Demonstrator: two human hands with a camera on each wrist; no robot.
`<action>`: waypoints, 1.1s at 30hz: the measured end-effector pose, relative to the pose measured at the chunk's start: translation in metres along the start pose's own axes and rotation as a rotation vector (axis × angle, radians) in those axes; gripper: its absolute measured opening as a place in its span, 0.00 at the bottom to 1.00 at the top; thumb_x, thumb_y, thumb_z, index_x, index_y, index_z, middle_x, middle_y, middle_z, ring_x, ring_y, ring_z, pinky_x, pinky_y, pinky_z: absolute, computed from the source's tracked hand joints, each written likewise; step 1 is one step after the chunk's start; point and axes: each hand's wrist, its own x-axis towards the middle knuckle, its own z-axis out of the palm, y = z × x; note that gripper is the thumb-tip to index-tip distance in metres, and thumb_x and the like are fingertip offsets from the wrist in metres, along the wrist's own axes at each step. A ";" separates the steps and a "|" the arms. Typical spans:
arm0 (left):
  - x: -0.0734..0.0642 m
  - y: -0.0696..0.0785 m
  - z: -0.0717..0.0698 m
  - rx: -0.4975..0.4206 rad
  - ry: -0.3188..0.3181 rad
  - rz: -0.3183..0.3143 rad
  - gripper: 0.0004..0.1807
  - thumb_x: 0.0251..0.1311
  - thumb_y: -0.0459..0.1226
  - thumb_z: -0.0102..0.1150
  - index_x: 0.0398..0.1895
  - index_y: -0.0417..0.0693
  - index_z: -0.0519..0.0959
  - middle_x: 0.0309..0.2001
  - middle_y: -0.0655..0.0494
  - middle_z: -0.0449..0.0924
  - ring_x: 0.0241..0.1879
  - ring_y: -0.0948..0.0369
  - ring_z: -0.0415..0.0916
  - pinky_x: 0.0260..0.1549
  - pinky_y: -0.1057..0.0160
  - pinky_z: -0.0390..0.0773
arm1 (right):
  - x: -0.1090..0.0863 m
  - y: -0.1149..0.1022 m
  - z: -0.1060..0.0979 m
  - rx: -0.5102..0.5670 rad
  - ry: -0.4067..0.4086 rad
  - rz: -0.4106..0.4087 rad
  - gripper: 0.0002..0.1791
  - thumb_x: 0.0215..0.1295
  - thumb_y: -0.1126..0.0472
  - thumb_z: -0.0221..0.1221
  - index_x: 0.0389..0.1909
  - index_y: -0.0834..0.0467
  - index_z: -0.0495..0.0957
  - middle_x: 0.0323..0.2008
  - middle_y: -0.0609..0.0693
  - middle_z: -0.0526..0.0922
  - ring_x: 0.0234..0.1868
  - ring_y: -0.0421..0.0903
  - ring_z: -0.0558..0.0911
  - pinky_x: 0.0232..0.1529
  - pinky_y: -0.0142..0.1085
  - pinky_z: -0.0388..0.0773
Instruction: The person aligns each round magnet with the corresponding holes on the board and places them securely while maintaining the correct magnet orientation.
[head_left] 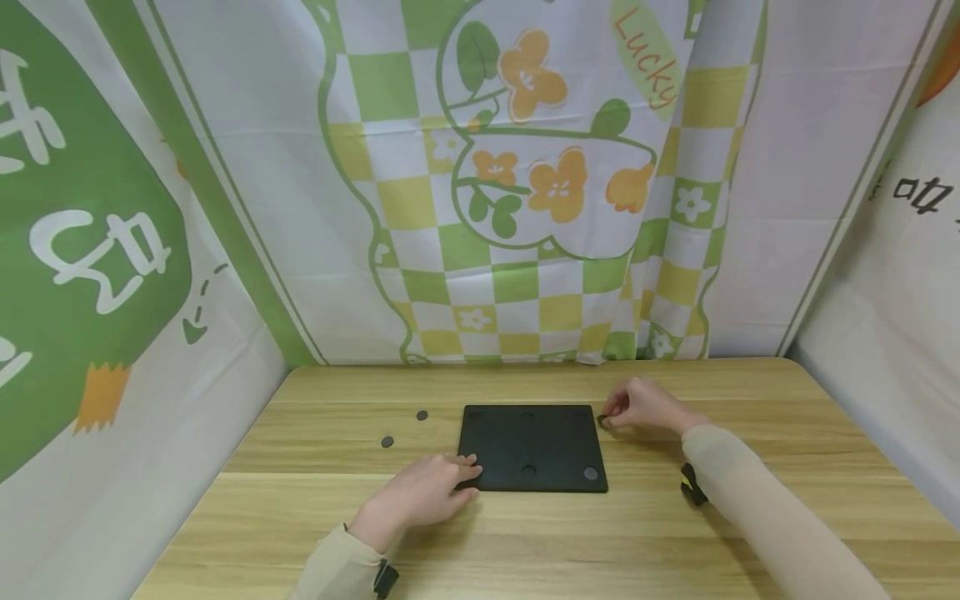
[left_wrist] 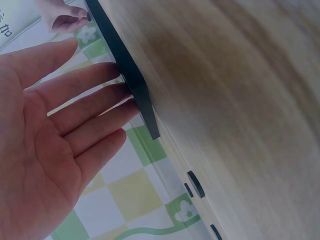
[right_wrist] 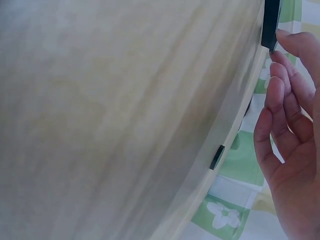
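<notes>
A thin black rectangular board point(head_left: 528, 442) lies flat on the wooden table. Several faint round spots show near its edges, and a grey disc point(head_left: 591, 473) sits at its near right corner. My left hand point(head_left: 427, 490) rests its fingertips on the board's near left corner; in the left wrist view the fingers are nearly straight against the board point(left_wrist: 131, 70). Just beyond the far right corner, my right hand point(head_left: 641, 404) pinches a small dark disc point(head_left: 603, 421) between thumb and fingertips. In the right wrist view, that grip point(right_wrist: 295, 95) is close to the board's end.
Two small dark discs, one farther back point(head_left: 422, 415) and one nearer point(head_left: 387, 442), lie left of the board. Another dark disc point(right_wrist: 217, 157) shows in the right wrist view. A patterned curtain point(head_left: 517, 292) hangs behind the table's back edge, with printed cloth at both sides.
</notes>
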 end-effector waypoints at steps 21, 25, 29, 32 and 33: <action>0.001 -0.001 0.002 0.007 0.004 -0.011 0.20 0.65 0.44 0.54 0.55 0.43 0.79 0.58 0.46 0.76 0.55 0.50 0.77 0.50 0.54 0.78 | 0.010 0.001 0.003 -0.018 0.029 -0.020 0.03 0.47 0.58 0.70 0.24 0.50 0.85 0.21 0.37 0.83 0.23 0.30 0.77 0.27 0.26 0.75; 0.001 -0.001 0.002 0.003 0.001 -0.016 0.20 0.65 0.44 0.54 0.55 0.43 0.79 0.58 0.46 0.76 0.56 0.50 0.76 0.51 0.53 0.77 | 0.011 0.000 0.004 -0.022 0.029 -0.012 0.03 0.48 0.57 0.70 0.25 0.49 0.85 0.21 0.37 0.82 0.23 0.31 0.77 0.26 0.26 0.75; 0.001 0.000 0.002 -0.006 -0.005 -0.027 0.20 0.66 0.44 0.54 0.55 0.44 0.79 0.59 0.47 0.76 0.56 0.51 0.76 0.52 0.53 0.77 | 0.012 0.000 0.004 -0.011 0.031 -0.012 0.04 0.48 0.58 0.70 0.25 0.50 0.85 0.21 0.38 0.83 0.23 0.30 0.77 0.25 0.26 0.74; 0.001 0.000 0.001 -0.009 -0.004 -0.030 0.20 0.66 0.44 0.54 0.55 0.44 0.79 0.59 0.47 0.76 0.56 0.50 0.76 0.52 0.53 0.77 | 0.012 -0.001 0.004 -0.004 0.034 -0.017 0.04 0.48 0.57 0.71 0.24 0.51 0.85 0.21 0.39 0.83 0.23 0.31 0.77 0.25 0.26 0.74; 0.000 0.000 0.001 -0.008 -0.004 -0.030 0.20 0.66 0.44 0.54 0.55 0.44 0.79 0.59 0.47 0.76 0.57 0.50 0.76 0.52 0.53 0.76 | 0.013 -0.001 0.004 -0.002 0.034 -0.019 0.04 0.48 0.57 0.71 0.24 0.51 0.85 0.21 0.39 0.83 0.23 0.31 0.77 0.25 0.27 0.74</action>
